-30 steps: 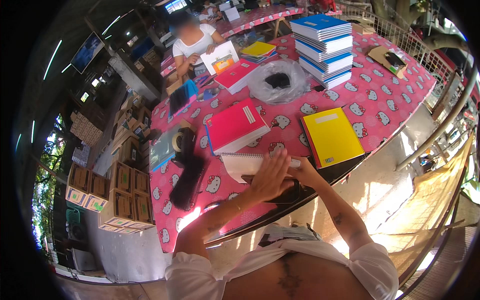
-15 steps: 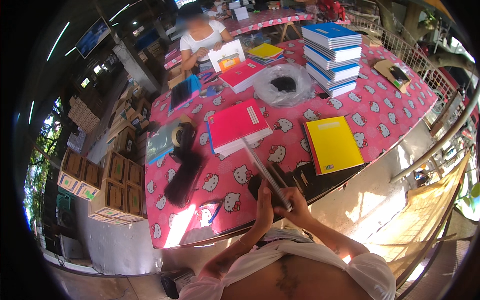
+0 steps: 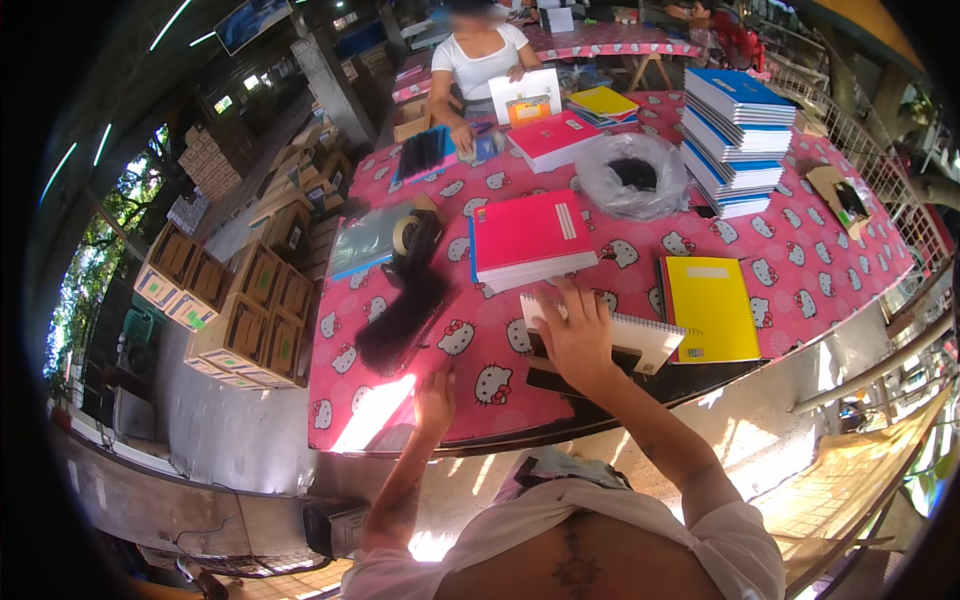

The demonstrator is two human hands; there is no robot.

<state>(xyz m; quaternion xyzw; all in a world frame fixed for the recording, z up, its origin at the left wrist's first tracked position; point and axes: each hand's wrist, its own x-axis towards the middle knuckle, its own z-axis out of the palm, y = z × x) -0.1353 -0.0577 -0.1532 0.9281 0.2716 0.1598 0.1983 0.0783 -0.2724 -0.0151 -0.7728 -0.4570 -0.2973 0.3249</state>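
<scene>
My right hand grips a spiral notebook from above, fingers over its upper edge; white pages and the wire coil show. The notebook leans low over a dark flat piece at the table's front. On the pink patterned cloth my left hand is down, fingers curled and close together; what lies under them is hidden. Left of it sits a bundle of black strands. Beyond the right hand is a stack of red-covered notebooks. A yellow spiral notebook lies to the right.
A tape dispenser and clear plastic sleeves lie at left. Farther back are a plastic bag with a black roll and a tall stack of blue notebooks. A co-worker sits across the table. Cartons stand left.
The notebook, upright between both hands before, has tilted down and forward under my right hand. My left hand has let go and moved left to the cloth, where a slim blue-and-dark item lay.
</scene>
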